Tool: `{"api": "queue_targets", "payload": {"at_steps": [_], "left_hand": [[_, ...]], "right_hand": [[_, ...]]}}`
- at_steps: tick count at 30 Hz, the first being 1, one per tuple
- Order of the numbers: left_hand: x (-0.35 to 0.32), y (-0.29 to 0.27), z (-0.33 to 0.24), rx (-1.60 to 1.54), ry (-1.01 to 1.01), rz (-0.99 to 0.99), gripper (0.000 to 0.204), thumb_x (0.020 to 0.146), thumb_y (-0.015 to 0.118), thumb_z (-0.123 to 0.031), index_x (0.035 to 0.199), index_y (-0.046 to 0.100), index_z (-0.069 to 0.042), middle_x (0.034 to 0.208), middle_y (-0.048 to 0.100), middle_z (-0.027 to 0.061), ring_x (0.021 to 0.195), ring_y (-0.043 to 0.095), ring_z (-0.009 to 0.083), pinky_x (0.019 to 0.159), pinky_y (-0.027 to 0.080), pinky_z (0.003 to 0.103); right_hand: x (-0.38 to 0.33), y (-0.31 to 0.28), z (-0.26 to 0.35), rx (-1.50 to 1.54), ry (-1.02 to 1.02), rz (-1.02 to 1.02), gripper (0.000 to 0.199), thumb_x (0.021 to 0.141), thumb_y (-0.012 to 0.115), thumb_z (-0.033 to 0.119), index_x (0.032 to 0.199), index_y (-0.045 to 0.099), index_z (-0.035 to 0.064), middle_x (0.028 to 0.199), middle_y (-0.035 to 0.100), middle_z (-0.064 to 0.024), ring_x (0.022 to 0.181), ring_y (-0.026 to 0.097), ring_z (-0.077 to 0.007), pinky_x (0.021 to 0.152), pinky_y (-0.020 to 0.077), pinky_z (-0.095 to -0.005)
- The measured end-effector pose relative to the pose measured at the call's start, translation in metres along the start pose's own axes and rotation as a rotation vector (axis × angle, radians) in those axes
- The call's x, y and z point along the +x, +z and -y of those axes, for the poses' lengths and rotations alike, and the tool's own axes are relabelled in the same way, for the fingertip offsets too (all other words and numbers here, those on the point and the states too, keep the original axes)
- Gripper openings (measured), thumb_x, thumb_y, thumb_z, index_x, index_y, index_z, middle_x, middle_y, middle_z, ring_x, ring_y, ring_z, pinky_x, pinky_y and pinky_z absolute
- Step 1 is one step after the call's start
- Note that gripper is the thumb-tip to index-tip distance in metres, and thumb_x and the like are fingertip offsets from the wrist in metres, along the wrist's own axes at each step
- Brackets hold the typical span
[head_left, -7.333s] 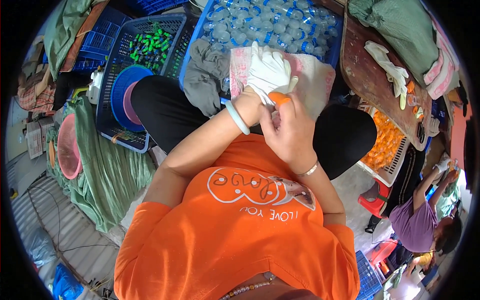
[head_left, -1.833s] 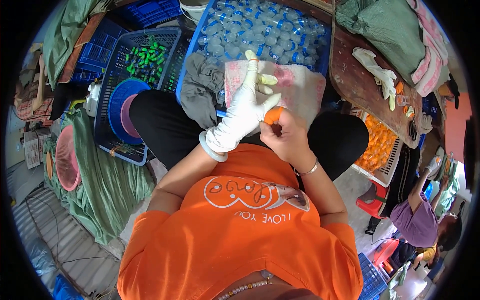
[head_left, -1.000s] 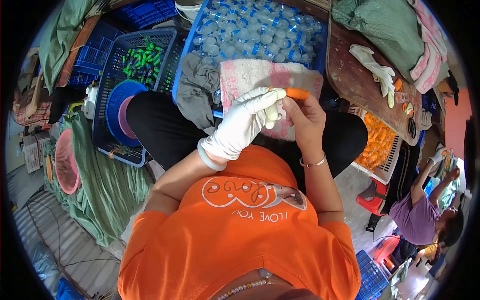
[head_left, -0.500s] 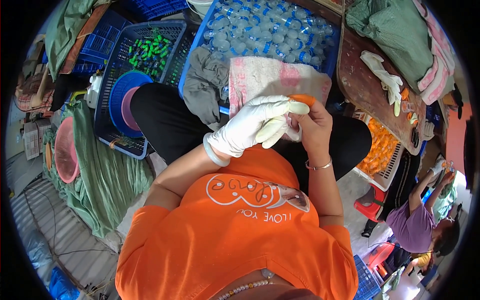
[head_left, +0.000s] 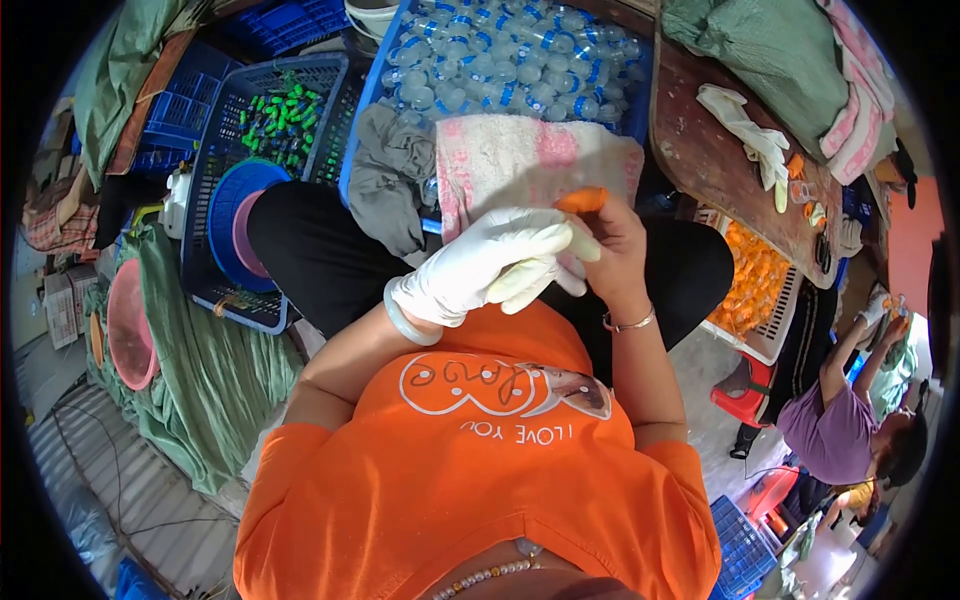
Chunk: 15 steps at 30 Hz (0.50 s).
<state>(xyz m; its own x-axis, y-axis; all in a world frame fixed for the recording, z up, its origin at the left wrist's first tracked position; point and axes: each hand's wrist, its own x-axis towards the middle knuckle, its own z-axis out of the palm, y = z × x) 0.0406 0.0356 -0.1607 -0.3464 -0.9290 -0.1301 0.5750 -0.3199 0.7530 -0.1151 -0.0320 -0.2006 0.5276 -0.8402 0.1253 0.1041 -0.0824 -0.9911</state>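
Observation:
My left hand [head_left: 492, 258], in a white glove, is held in front of my lap with its fingers bent towards the right. It meets my right hand [head_left: 618, 250], which is bare except for an orange finger cot [head_left: 582, 200] over one fingertip. The gloved fingertips touch the inner side of the right fingers, and both hands look closed. Whatever may lie between them is hidden. Just beyond the hands, a white and pink towel [head_left: 500, 165] hangs over the edge of a blue tub [head_left: 362, 125] full of small clear bottle-like pieces with blue bands [head_left: 530, 70].
A blue crate [head_left: 310, 165] at left holds green-capped pieces [head_left: 282, 120] and round basins [head_left: 225, 225]. A brown board [head_left: 705, 145] at right carries a loose white glove [head_left: 745, 130]. Below it stands a white crate [head_left: 775, 325] of orange pieces [head_left: 745, 280]. Another person [head_left: 835, 430] sits far right.
The view has shifted, so the surroundings sit further left. My gloved fingertips have slid off the orange finger cot to below it, and the two hands stay together.

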Motion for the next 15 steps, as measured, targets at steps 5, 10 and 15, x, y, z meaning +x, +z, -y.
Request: {"api": "queue_targets", "payload": {"at_steps": [5, 10, 15], "left_hand": [[-0.003, -0.003, -0.001, 0.116, -0.160, -0.050, 0.038, 0.098, 0.043, -0.030, 0.105, 0.060, 0.004, 0.046, 0.042, -0.0009, 0.036, 0.039, 0.0088, 0.049, 0.039, 0.025], [0.004, -0.010, 0.013, -0.059, -0.096, -0.018, 0.046, 0.099, 0.038, -0.034, 0.116, 0.055, 0.005, 0.050, 0.047, 0.0016, 0.036, 0.039, 0.0108, 0.069, 0.048, 0.032], [0.016, -0.008, 0.019, -0.536, 0.043, 0.017, 0.052, 0.100, 0.037, -0.037, 0.128, 0.045, 0.006, 0.060, 0.055, 0.0050, 0.051, 0.054, 0.0141, 0.071, 0.049, 0.032]], "right_hand": [[0.000, -0.003, -0.011, -0.081, 0.001, 0.052, 0.009, 0.081, 0.062, -0.001, 0.090, 0.062, 0.0002, 0.080, 0.058, -0.0044, 0.068, 0.053, -0.0083, 0.059, 0.0434, -0.0227], [0.001, -0.010, -0.007, -0.155, 0.007, 0.126, 0.013, 0.087, 0.059, 0.001, 0.099, 0.061, 0.0004, 0.091, 0.060, -0.0009, 0.080, 0.056, -0.0071, 0.071, 0.0451, -0.0213], [-0.001, -0.025, 0.013, -0.308, -0.035, 0.004, 0.013, 0.085, 0.061, 0.001, 0.098, 0.062, 0.0005, 0.087, 0.060, -0.0026, 0.076, 0.055, -0.0081, 0.068, 0.0445, -0.0219]]}}
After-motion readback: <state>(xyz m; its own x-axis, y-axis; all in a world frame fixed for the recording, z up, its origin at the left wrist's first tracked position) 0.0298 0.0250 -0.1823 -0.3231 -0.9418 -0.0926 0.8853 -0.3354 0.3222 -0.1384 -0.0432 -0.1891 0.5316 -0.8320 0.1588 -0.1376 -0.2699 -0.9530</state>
